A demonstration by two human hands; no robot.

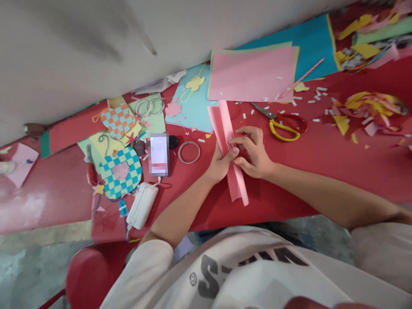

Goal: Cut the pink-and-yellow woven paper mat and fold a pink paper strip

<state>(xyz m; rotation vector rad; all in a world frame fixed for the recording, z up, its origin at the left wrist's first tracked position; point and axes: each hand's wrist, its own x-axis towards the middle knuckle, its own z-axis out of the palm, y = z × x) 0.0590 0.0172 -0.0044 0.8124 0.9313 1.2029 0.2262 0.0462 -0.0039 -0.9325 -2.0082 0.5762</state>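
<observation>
Seen from the head view, the left hand [220,165] and right hand [254,154] close narrowly on a folded pink paper strip [221,122], fingertips together pinching its pleats just above the red bench [279,206]. Yellow-handled scissors [283,130] lie just beyond the right hand.

yellow-handled scissors [284,129] | stacked pink paper [252,75] | teal checkered paper cutout [131,176] | thin ring [178,152] | red tabletop [290,203]

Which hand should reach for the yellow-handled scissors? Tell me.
Right, probably: the right hand sits nearer the yellow-handled scissors, while the left hand lies farther off, beyond the folded pink paper.
</observation>
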